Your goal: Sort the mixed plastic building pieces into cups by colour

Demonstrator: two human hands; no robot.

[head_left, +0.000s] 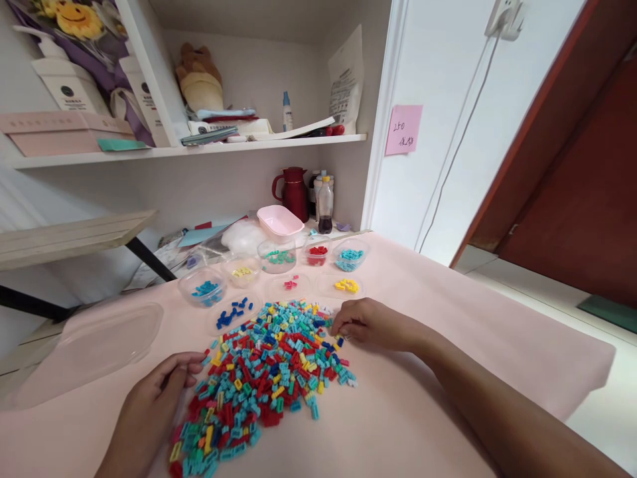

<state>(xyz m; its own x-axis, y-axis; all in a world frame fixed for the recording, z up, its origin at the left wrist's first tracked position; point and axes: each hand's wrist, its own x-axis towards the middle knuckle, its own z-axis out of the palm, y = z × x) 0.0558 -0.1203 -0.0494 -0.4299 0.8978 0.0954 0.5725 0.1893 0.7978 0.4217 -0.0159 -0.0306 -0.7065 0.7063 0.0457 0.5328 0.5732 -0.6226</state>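
Note:
A heap of small mixed-colour plastic bricks (271, 362) lies on the pink table cover (423, 411). My right hand (371, 324) rests at the heap's right edge, its fingers pinched together on small pieces I cannot make out. At the heap's left edge my left hand (152, 398) lies on the table, fingers curled loosely and touching the bricks. Behind the heap stand clear cups with sorted bricks: blue (205, 290), yellow (242, 271), green (277, 255), red (317, 253), turquoise (350, 256). Small sorted piles of dark blue (231, 313), pink (290, 284) and yellow (347, 286) lie on clear lids.
A large clear lid (99, 345) lies at the left. A pink tub (279, 221), a red jug (294, 191) and bottles (325, 202) stand at the back under a cluttered shelf (199, 149). The table's right edge drops off to the floor beside a brown door (572, 172).

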